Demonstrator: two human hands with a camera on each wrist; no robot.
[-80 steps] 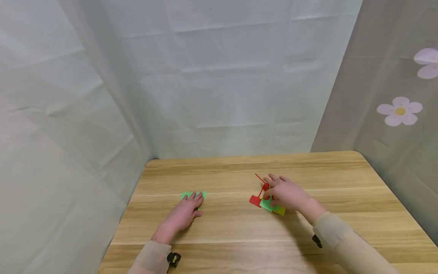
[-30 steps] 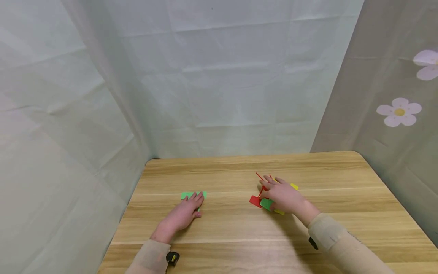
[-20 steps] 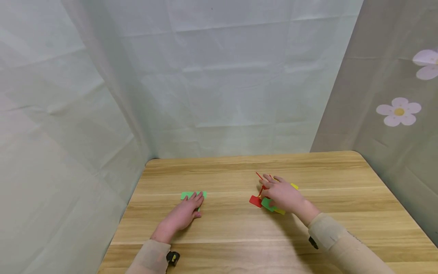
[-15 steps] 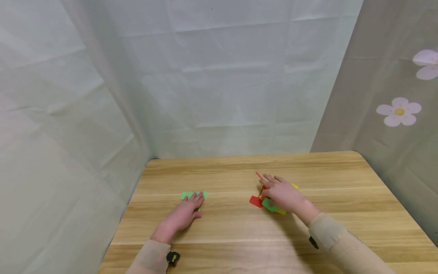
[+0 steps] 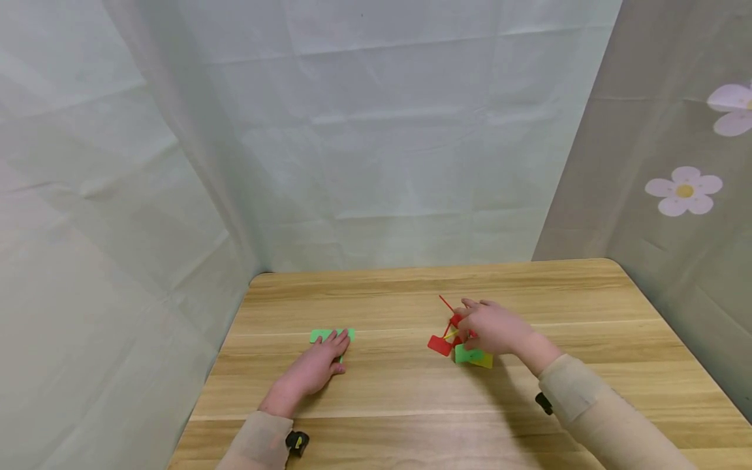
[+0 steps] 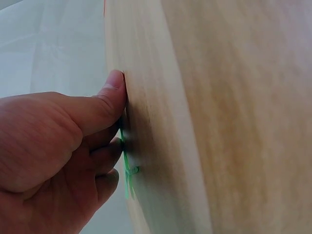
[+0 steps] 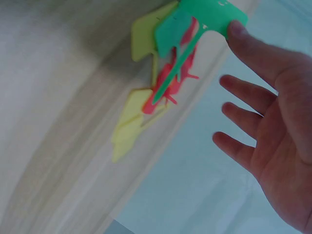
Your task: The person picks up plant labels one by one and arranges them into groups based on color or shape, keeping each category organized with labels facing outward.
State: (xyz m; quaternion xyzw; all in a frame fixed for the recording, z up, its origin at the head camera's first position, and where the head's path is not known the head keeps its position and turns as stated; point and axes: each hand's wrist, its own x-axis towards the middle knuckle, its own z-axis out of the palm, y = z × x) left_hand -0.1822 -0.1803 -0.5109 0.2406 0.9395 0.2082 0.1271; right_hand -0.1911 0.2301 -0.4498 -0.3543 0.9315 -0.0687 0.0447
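Observation:
My left hand (image 5: 317, 362) lies with fingers extended on a green plastic tag (image 5: 322, 335) at the table's left side. In the left wrist view its thin green stem (image 6: 126, 161) shows beside the fingertips. On the right, my right hand (image 5: 493, 328) is over a small pile of tags with thin tails. Its thumb presses a corner of one green tag (image 7: 209, 13), the index finger being hidden behind, while the other fingers spread free. Under that tag lie another green tag (image 7: 170, 34), red tags (image 5: 439, 345) and yellow tags (image 7: 129, 129).
The wood-grain table (image 5: 388, 405) ends at rounded far corners. Pale cloth (image 5: 399, 143) hangs behind and at the sides, with flower prints (image 5: 684, 191) on the right. A small black device (image 5: 297, 444) sits at the left cuff.
My right hand has turned and moved slightly right, and the green piece at its thumb has shifted right. A yellow corner behind the hand is now covered. The left hand has kept still.

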